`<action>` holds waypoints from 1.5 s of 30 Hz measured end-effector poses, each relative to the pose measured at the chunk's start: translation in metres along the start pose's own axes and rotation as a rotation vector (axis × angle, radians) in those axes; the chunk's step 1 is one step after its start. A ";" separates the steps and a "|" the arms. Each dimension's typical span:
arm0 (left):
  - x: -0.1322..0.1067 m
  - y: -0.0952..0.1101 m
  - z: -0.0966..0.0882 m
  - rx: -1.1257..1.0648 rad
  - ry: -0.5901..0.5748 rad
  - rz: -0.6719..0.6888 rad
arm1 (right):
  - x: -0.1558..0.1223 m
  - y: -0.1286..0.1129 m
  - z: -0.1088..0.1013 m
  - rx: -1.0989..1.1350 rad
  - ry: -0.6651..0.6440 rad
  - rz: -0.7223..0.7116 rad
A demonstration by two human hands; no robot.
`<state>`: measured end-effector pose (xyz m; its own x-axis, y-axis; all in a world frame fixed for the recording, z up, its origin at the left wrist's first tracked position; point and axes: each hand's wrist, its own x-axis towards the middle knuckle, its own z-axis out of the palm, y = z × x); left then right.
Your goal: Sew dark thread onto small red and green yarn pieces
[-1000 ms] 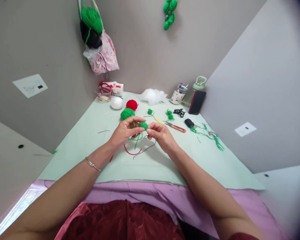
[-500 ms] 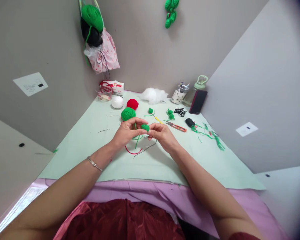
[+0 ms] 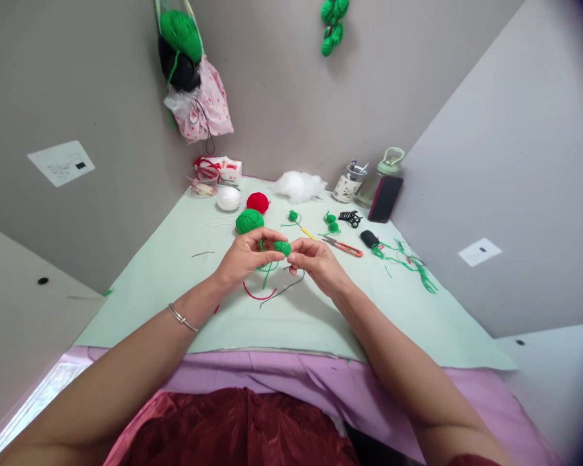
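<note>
A small green crocheted ball (image 3: pixel 282 248) is pinched between the thumb and fingers of my left hand (image 3: pixel 245 255), above the table. My right hand (image 3: pixel 315 259) is closed in a pinch against the ball's right edge; whatever lies between its fingertips is too small to make out. Just below the right fingers runs a dark strand of yarn (image 3: pixel 291 283), curving down to the left. Green yarn tails (image 3: pixel 266 275) show under my left hand, and a red yarn piece (image 3: pixel 259 297) lies nearer to me. The ball of green yarn (image 3: pixel 249 221) sits just beyond my left fingers.
Beyond my hands lie red yarn (image 3: pixel 257 202), white yarn (image 3: pixel 228 199), white stuffing (image 3: pixel 298 186) and a yellow-handled hook (image 3: pixel 307 233). Orange snips (image 3: pixel 343 246), a black hair clip (image 3: pixel 351 218) and black yarn (image 3: pixel 369 239) are to the right. A phone (image 3: pixel 386 199) leans against a bottle (image 3: pixel 391 162).
Both hands stay almost in place around the green crocheted ball. It has turned slightly in the fingers, and the right fingertips have shifted a little.
</note>
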<state>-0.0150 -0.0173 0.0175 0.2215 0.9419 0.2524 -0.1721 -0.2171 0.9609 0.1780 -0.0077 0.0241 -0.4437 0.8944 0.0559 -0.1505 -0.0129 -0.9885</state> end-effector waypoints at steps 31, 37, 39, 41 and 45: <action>-0.001 -0.011 0.006 0.197 0.027 0.132 | -0.007 -0.010 0.004 -0.181 -0.048 0.051; -0.001 -0.014 0.008 0.276 -0.020 0.121 | -0.006 -0.009 0.006 -0.061 -0.040 0.121; -0.001 -0.016 0.008 0.273 -0.034 0.101 | -0.006 -0.010 0.006 -0.036 -0.055 0.148; -0.001 -0.018 0.008 0.251 -0.051 0.084 | -0.006 -0.010 0.004 -0.064 -0.093 0.158; -0.003 -0.019 0.009 0.213 -0.074 0.049 | -0.004 -0.009 -0.001 -0.359 -0.031 -0.002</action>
<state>-0.0036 -0.0179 -0.0002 0.2886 0.9095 0.2991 0.0206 -0.3182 0.9478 0.1818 -0.0107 0.0326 -0.4708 0.8804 0.0568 0.1662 0.1517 -0.9743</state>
